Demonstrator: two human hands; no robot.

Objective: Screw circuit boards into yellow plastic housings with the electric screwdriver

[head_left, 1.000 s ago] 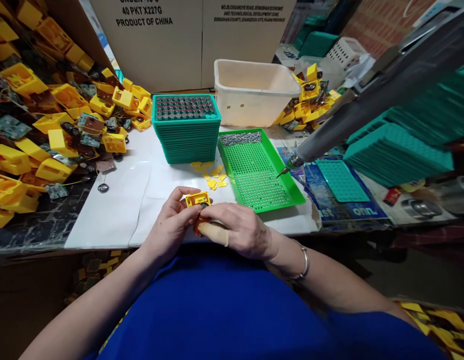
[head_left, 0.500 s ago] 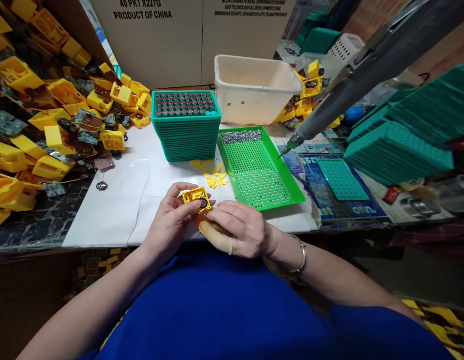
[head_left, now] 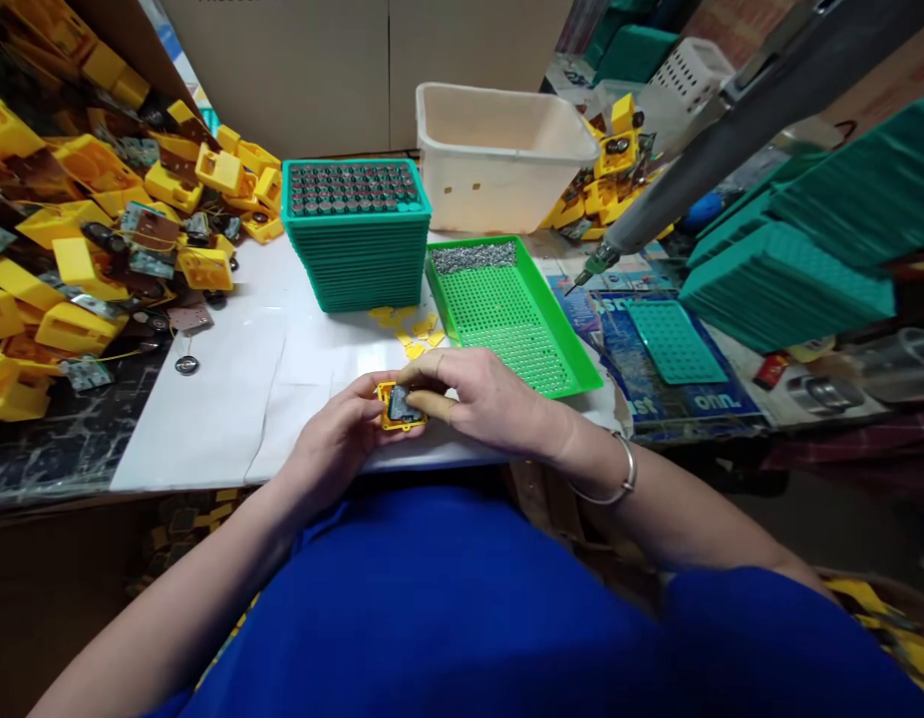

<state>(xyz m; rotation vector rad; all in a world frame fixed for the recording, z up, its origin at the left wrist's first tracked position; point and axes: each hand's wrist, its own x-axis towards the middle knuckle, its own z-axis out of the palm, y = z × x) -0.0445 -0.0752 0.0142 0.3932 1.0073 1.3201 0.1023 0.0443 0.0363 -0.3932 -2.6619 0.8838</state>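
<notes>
Over the front edge of the white sheet, my left hand [head_left: 334,431] is closed around a small yellow plastic housing [head_left: 393,425], its open side up. A grey circuit board [head_left: 403,403] sits in or over the housing's opening, slightly tilted. My right hand [head_left: 498,404], with pale covers on its thumb and forefinger, pinches the board by its right side. Whether the board is fully seated I cannot tell. Small flat yellow plastic pieces [head_left: 415,350] lie just beyond my hands.
A green perforated tray [head_left: 590,377] of screws lies right of centre, below a hanging electric screwdriver [head_left: 618,239]. Behind stand stacked teal trays [head_left: 361,264] and a translucent bin [head_left: 498,189]. Yellow housings with wired boards [head_left: 80,269] are heaped left. A teal tray [head_left: 678,344] lies right.
The circuit board has been turned over from below the housing onto its opening, where it covers the round black part. My right hand has risen above the housing with it.
</notes>
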